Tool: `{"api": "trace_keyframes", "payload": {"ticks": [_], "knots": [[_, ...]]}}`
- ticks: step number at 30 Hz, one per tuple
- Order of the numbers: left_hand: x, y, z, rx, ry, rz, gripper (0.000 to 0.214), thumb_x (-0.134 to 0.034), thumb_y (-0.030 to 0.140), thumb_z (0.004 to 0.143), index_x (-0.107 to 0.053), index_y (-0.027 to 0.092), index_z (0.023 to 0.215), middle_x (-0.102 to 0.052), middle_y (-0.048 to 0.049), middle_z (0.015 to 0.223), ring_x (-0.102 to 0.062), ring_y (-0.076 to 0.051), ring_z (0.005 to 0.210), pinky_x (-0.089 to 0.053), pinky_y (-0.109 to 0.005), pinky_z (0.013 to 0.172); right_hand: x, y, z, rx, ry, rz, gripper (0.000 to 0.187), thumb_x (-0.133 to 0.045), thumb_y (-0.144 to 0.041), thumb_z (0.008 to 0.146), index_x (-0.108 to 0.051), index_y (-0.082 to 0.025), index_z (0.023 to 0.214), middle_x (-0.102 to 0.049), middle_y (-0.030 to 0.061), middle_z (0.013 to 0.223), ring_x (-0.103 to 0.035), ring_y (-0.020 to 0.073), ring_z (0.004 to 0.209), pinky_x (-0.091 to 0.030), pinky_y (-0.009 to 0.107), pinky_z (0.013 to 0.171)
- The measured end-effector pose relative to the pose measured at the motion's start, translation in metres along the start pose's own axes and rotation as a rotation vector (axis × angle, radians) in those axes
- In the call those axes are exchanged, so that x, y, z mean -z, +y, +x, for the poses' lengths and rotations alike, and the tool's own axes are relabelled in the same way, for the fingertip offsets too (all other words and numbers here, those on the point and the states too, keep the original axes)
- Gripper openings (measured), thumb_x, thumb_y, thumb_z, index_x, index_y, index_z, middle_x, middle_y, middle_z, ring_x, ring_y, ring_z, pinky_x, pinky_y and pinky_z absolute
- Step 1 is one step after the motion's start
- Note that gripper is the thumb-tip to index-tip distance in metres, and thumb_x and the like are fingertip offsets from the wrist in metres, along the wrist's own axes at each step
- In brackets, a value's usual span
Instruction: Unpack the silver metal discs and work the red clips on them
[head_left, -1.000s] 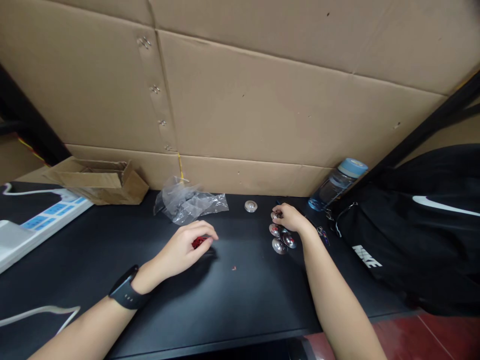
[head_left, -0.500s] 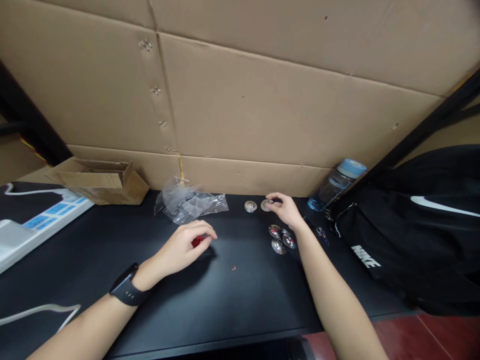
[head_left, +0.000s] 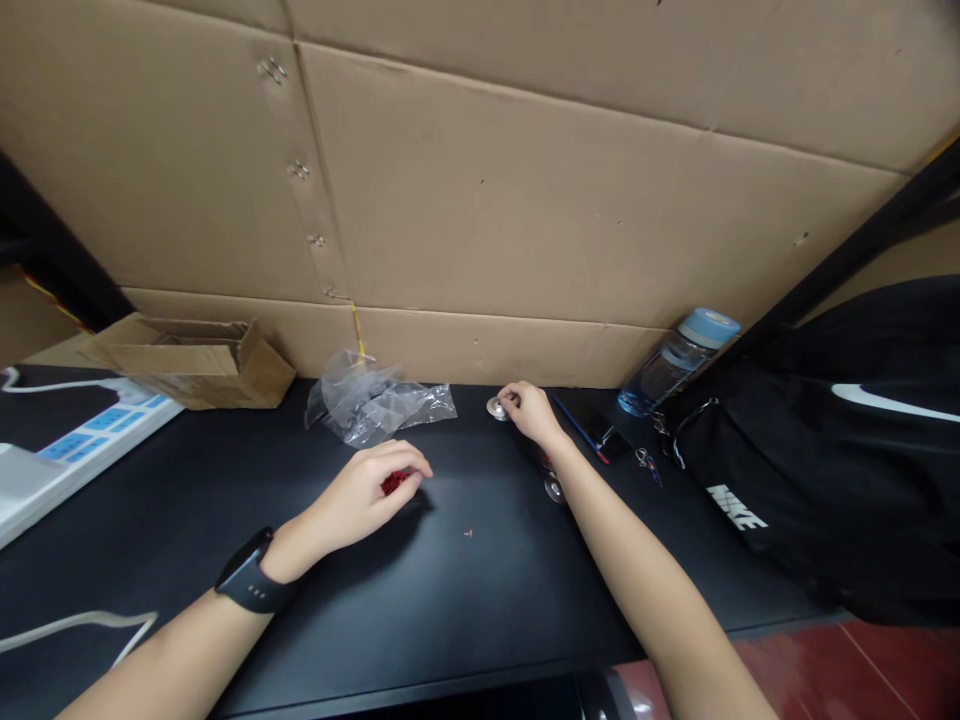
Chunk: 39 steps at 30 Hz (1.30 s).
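Observation:
My left hand [head_left: 379, 488] hovers low over the black table, its curled fingers closed round a small red bundle [head_left: 393, 482] that shows only in part. My right hand [head_left: 531, 410] is at the back of the table, fingertips pinched at a clear, shiny domed disc [head_left: 495, 408]. Whether the hand covers a second such disc, I cannot tell. Beneath my right forearm another clear disc [head_left: 554, 488] shows, with the discs beside it mostly hidden by the arm. A tiny red scrap [head_left: 469, 533] lies between my hands.
Crumpled clear plastic bags [head_left: 375, 400] lie behind my left hand, with an open cardboard box [head_left: 199, 365] and a white power strip [head_left: 97, 440] farther left. At the right are a pen [head_left: 581, 430], a keyring [head_left: 647, 465], a water bottle [head_left: 667, 370] and a black backpack [head_left: 817, 480].
My right hand has moved left from the right-hand back disc to the left-hand one. The right-hand disc no longer shows in its old place. My left hand stays where it was.

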<state>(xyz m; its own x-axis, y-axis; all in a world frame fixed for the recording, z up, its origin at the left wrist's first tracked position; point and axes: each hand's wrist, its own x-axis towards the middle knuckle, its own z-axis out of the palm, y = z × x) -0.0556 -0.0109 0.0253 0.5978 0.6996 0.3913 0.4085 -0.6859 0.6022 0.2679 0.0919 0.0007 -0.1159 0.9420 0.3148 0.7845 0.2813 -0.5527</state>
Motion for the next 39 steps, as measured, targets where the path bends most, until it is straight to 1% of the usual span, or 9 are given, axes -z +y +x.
{"api": "trace_keyframes", "payload": {"ticks": [6,10,13,17,21,28,33,37,39], "knots": [[0.000,0.001,0.000,-0.012,0.002,0.009,0.017,-0.055,0.021,0.101,-0.072,0.021,0.098,-0.072,-0.0042,0.101,-0.068,-0.016,0.091,-0.050,-0.026,0.084,0.006,0.007,-0.001,-0.016,-0.027,-0.061,0.026,-0.058,-0.002,0.084,-0.078,-0.018,0.087,-0.074,0.0061,0.087,-0.068,0.0179,0.079,-0.050,0.029,0.081],[0.004,0.000,0.000,-0.028,0.015,0.022,0.017,-0.055,0.020,0.101,-0.071,0.021,0.099,-0.072,-0.0044,0.101,-0.067,-0.016,0.093,-0.050,-0.026,0.086,0.046,0.012,-0.016,0.001,-0.086,-0.077,0.027,-0.068,-0.009,0.082,-0.077,-0.020,0.104,-0.071,0.0062,0.100,-0.066,0.0174,0.082,-0.051,0.030,0.082],[0.009,-0.001,0.000,-0.037,0.034,0.041,0.017,-0.055,0.021,0.101,-0.072,0.021,0.100,-0.072,-0.0048,0.102,-0.067,-0.017,0.094,-0.050,-0.028,0.088,0.091,0.020,-0.042,-0.037,-0.358,-0.087,0.046,-0.079,-0.025,0.076,-0.071,-0.022,0.122,-0.069,0.0059,0.109,-0.065,0.0178,0.083,-0.051,0.030,0.080],[0.014,-0.005,-0.001,-0.046,0.054,0.069,0.016,-0.055,0.021,0.102,-0.071,0.021,0.102,-0.072,-0.0053,0.103,-0.067,-0.018,0.096,-0.049,-0.029,0.090,0.119,0.025,-0.073,-0.269,-0.589,-0.256,0.066,-0.093,-0.036,0.055,-0.069,-0.021,0.114,-0.068,0.0066,0.109,-0.065,0.0244,0.095,-0.049,0.029,0.077],[0.015,-0.007,-0.002,-0.044,0.054,0.085,0.016,-0.055,0.021,0.102,-0.071,0.021,0.102,-0.072,-0.0051,0.103,-0.066,-0.018,0.096,-0.049,-0.029,0.090,0.104,0.016,-0.075,-0.416,-0.694,-0.382,0.059,-0.093,-0.036,0.050,-0.064,-0.022,0.099,-0.071,0.0026,0.093,-0.068,0.0232,0.082,-0.043,0.027,0.061],[0.014,-0.007,-0.002,-0.049,0.044,0.077,0.016,-0.054,0.021,0.102,-0.070,0.021,0.102,-0.072,-0.0053,0.102,-0.065,-0.017,0.095,-0.049,-0.029,0.089,0.108,0.006,-0.076,-0.365,-0.650,-0.301,0.046,-0.083,-0.018,0.059,-0.060,-0.022,0.098,-0.072,-0.0009,0.080,-0.068,0.0196,0.072,-0.043,0.026,0.059],[0.010,-0.001,-0.001,-0.020,0.019,0.026,0.016,-0.055,0.021,0.101,-0.071,0.021,0.100,-0.072,-0.0045,0.100,-0.066,-0.017,0.092,-0.049,-0.028,0.087,0.117,-0.009,-0.076,-0.144,-0.445,0.048,0.042,-0.083,-0.033,0.073,-0.060,-0.021,0.106,-0.070,0.0031,0.096,-0.071,0.0186,0.078,-0.055,0.028,0.070],[-0.001,0.009,-0.002,0.063,0.007,-0.078,0.016,-0.058,0.025,0.101,-0.072,0.024,0.107,-0.074,-0.0031,0.105,-0.068,-0.016,0.094,-0.050,-0.027,0.087,0.083,-0.050,-0.078,0.092,-0.373,0.417,0.043,-0.085,-0.034,0.077,-0.062,-0.023,0.111,-0.067,0.0060,0.109,-0.074,0.0214,0.096,-0.062,0.033,0.084],[-0.008,0.015,-0.003,0.127,0.011,-0.173,0.018,-0.059,0.030,0.101,-0.071,0.025,0.114,-0.074,-0.0027,0.109,-0.070,-0.016,0.095,-0.052,-0.027,0.088,0.059,-0.075,-0.081,0.225,-0.315,0.510,0.047,-0.090,-0.036,0.075,-0.064,-0.023,0.112,-0.066,0.0057,0.109,-0.073,0.0200,0.091,-0.063,0.033,0.084]]}}
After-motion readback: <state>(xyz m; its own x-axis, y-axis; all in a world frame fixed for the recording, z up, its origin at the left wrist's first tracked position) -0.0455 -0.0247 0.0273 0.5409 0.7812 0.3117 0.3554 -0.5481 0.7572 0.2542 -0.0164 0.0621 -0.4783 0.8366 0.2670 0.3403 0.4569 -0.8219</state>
